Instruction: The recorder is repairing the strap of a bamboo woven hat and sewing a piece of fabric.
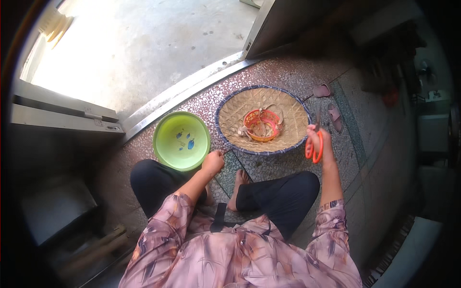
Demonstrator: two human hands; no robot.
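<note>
My right hand (322, 141) grips a pair of scissors (314, 150) with orange handles, the dark blades pointing away from me, beside the right rim of a wide woven tray (297, 113). In the tray sits a small red and orange plastic basket (261, 139). Pale bulbs with dry stalks, which look like garlic (243, 131), lie in and around that basket. Close to the right rim of a green basin (165, 156), my left hand (213, 162) is closed; anything in its fingers is hidden. Blue patterns mark the basin's bottom.
A pair of pink slippers (334, 117) lies on the speckled floor (283, 72) right of the tray. Beyond the basin runs a metal door sill (180, 96), with a pale concrete floor (158, 43) outside. My bent legs and bare feet are close to the basin and tray.
</note>
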